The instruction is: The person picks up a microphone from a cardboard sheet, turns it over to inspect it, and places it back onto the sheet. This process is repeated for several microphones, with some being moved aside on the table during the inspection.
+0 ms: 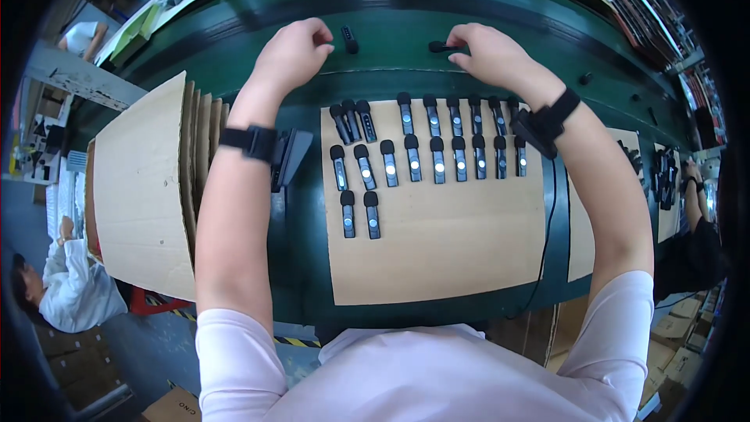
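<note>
My left hand (295, 55) is over the green belt with its fingers curled and a gap between thumb and fingertips; nothing shows in it. Just to its right a small black clip-on microphone (348, 39) with a foam tip lies on the belt. My right hand (491, 53) has thumb and fingers around another clip-on microphone (439, 46), its foam tip pointing left. Nearer to me, a cardboard sheet (437, 250) bears rows of such microphones (414, 158), many with a round light spot. Three of them (351, 121) lean together at the sheet's upper left corner.
Bent cardboard sheets (144, 180) stand on the left beside my forearm. A dark cable (551, 227) runs along the sheet's right side. More sheets with black parts (664, 178) lie at the right. A person in white (74, 285) sits at the left; another person's arm (694, 195) shows at the far right.
</note>
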A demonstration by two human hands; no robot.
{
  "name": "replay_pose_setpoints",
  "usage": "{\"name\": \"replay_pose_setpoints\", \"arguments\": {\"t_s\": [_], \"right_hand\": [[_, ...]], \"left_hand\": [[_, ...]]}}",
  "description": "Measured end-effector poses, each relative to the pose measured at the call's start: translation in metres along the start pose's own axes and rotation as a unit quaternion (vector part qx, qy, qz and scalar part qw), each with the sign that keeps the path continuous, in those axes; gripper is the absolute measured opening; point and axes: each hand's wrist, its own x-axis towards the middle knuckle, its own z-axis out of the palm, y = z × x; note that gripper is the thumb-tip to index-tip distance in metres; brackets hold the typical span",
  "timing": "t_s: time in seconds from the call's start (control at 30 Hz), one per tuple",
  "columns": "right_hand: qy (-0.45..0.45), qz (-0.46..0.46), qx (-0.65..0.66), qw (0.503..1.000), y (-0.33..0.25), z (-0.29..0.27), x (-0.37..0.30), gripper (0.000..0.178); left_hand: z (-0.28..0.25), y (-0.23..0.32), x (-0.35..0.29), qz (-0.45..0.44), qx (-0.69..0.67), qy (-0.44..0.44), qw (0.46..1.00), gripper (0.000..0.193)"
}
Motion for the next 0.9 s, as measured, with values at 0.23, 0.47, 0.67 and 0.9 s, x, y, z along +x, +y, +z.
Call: {"name": "replay_pose_setpoints", "arguments": {"t_s": [0.23,0.47,0.67,0.9], "right_hand": [[-0.034,0.013,-0.068,0.997,0.003,0.030,0.057,0.030],[-0.121,-0.014,-0.103,0.987,-0.008,0.030,0.069,0.029],[-0.011,-0.029,0.054,0.998,-0.017,0.021,0.039,0.026],[0.033,-0.075,0.382,0.921,-0.061,-0.004,-0.065,0.023]], "left_hand": [[0.015,0.000,0.056,-0.108,0.153,-0.124,0.975,0.029],[0.042,-0.032,0.066,-0.133,0.190,-0.099,0.968,0.041],[0.026,-0.047,0.065,-0.112,0.114,-0.071,0.985,0.046],[0.018,0.016,-0.006,0.010,-0.347,0.138,0.927,0.022]]}}
